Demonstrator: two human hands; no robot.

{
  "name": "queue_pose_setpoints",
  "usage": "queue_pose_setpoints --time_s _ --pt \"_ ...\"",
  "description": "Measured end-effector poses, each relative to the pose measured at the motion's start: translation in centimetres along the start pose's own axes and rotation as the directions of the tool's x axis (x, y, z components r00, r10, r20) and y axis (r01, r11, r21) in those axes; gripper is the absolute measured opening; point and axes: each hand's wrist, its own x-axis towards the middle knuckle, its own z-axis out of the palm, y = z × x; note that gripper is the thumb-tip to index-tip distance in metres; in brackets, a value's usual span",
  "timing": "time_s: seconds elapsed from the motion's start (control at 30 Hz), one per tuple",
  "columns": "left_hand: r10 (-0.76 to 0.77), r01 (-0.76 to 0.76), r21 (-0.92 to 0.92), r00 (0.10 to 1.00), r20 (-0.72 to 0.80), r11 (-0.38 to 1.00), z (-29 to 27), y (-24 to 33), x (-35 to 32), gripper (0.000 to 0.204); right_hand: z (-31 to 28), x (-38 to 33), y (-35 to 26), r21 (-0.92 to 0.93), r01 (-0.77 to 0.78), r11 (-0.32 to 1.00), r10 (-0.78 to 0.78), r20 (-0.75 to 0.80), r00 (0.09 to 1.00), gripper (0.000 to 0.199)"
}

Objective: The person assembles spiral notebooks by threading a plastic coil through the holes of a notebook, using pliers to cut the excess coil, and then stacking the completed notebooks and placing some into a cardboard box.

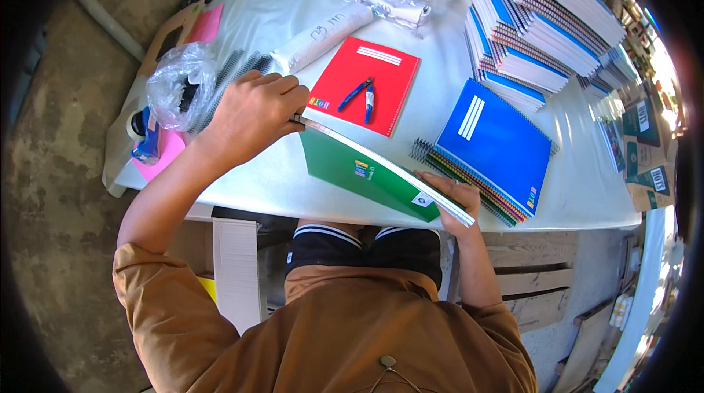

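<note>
A green notebook (pixel 367 180) stands tilted on its edge over the front of the table, its page block showing along the top. My left hand (pixel 257 107) is closed at its upper left corner, where the fingertips are partly hidden. With my right hand (pixel 460 197) I grip its right end, thumb and fingers on either side. Just beyond lies a red notebook (pixel 396 81) with blue-handled pliers (pixel 368 103) on it. Right of my right hand, a blue notebook (pixel 499 147) tops a stack of spiral-bound ones.
Tall piles of spiral notebooks (pixel 543 23) rise at the back right of the white-covered table (pixel 587 191). Black binding coils (pixel 235 74), a plastic bag (pixel 180 89) and a blue tape dispenser (pixel 149 136) lie at left. Behind the red notebook is a white wrapped roll (pixel 323 37).
</note>
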Motion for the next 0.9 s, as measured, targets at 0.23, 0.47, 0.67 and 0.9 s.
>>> queue_pose_setpoints --time_s 0.23,0.47,0.67,0.9 --pt "-0.037 0.024 -0.16 0.996 -0.079 0.987 0.3 0.6 0.1 0.025 -0.3 0.2 -0.2 -0.105 0.099 0.99 -0.102 -0.027 0.994 0.034" --pt "-0.004 0.003 0.009 0.994 0.109 1.0 0.2 0.8 0.0 0.051 0.6 0.1 -0.5 -0.1 0.119 0.988 -0.123 -0.037 0.992 0.026" --pt "-0.016 0.05 0.078 0.922 -0.388 0.996 14.6 2.3 -3.6 0.111 2.1 -0.2 -1.1 -0.137 0.126 0.983 -0.139 -0.087 0.986 0.03" --pt "-0.086 0.039 -0.079 0.636 -0.767 0.996 17.2 -2.2 -2.7 0.114 3.6 -0.1 -1.0 -0.159 0.261 0.952 -0.266 -0.011 0.964 0.031"
